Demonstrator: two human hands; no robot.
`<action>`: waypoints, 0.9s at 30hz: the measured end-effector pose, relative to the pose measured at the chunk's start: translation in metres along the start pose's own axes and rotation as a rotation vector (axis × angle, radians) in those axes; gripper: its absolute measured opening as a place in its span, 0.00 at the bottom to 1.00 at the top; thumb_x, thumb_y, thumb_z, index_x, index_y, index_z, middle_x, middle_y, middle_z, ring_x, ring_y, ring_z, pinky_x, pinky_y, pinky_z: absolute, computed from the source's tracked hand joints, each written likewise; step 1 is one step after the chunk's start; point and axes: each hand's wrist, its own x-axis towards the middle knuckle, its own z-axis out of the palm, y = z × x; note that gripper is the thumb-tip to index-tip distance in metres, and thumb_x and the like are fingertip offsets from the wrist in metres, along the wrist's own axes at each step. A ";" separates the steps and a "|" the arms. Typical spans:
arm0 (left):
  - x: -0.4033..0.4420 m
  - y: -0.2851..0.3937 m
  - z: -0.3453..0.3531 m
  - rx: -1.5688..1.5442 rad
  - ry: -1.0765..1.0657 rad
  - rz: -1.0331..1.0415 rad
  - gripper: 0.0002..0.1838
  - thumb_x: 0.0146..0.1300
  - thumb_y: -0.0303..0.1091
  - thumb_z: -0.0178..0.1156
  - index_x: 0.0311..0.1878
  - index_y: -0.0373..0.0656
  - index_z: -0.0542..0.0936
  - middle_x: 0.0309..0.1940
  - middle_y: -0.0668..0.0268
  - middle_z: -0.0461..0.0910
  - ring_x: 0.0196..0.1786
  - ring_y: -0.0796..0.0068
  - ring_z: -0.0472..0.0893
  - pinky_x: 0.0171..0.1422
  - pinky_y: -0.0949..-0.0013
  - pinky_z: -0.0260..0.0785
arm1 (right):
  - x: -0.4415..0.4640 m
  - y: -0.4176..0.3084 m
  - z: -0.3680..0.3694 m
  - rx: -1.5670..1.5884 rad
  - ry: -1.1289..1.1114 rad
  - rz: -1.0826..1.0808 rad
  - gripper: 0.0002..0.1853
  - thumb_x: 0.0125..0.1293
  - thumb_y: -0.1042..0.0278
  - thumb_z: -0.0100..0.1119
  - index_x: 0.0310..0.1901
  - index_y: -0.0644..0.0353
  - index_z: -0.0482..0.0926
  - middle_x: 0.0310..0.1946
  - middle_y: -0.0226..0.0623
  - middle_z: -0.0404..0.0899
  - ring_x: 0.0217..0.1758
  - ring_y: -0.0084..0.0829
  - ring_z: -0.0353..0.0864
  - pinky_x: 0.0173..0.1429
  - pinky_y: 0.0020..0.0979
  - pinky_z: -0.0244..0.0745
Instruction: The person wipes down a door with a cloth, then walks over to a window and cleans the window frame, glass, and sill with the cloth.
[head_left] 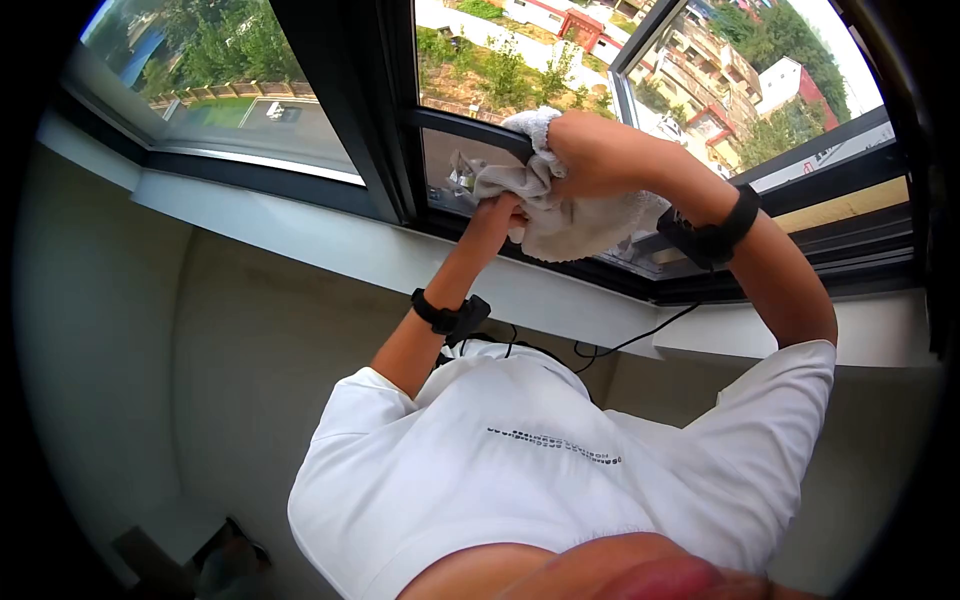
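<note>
A light grey cloth (575, 230) is bunched against the dark window frame (465, 125) and hangs down below my hands. My right hand (590, 150) is closed on the upper part of the cloth, over the frame's lower rail. Lower and to the left, my left hand (500, 212) is closed on the cloth's edge, with its fingers curled and partly hidden by the folds. Behind the cloth, the lower glass pane (445, 160) shows in part.
A white sill (300, 235) runs beneath the windows. On the right, a window sash (740, 90) stands at an angle. A thin black cable (650, 332) trails below the sill. Trees and buildings show outside. Each of my wrists wears a black band.
</note>
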 end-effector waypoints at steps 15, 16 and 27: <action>-0.029 -0.026 0.067 0.370 -0.368 0.064 0.12 0.74 0.27 0.54 0.55 0.36 0.82 0.37 0.60 0.87 0.40 0.74 0.87 0.48 0.71 0.80 | -0.197 0.106 0.110 0.071 0.522 0.505 0.14 0.53 0.68 0.67 0.39 0.70 0.83 0.31 0.58 0.81 0.40 0.58 0.82 0.46 0.44 0.79; -0.032 -0.024 0.063 0.406 -0.369 0.098 0.12 0.73 0.25 0.55 0.54 0.36 0.82 0.35 0.61 0.88 0.38 0.75 0.87 0.46 0.72 0.80 | -0.195 0.099 0.107 0.099 0.560 0.481 0.14 0.53 0.69 0.67 0.40 0.70 0.83 0.31 0.57 0.82 0.40 0.58 0.81 0.46 0.44 0.79; -0.044 0.133 0.028 0.804 0.035 0.979 0.08 0.71 0.23 0.56 0.46 0.38 0.84 0.30 0.63 0.86 0.36 0.79 0.86 0.44 0.76 0.74 | -0.130 0.086 0.102 -0.160 0.607 0.347 0.12 0.47 0.67 0.66 0.23 0.69 0.78 0.25 0.52 0.79 0.31 0.53 0.83 0.38 0.44 0.79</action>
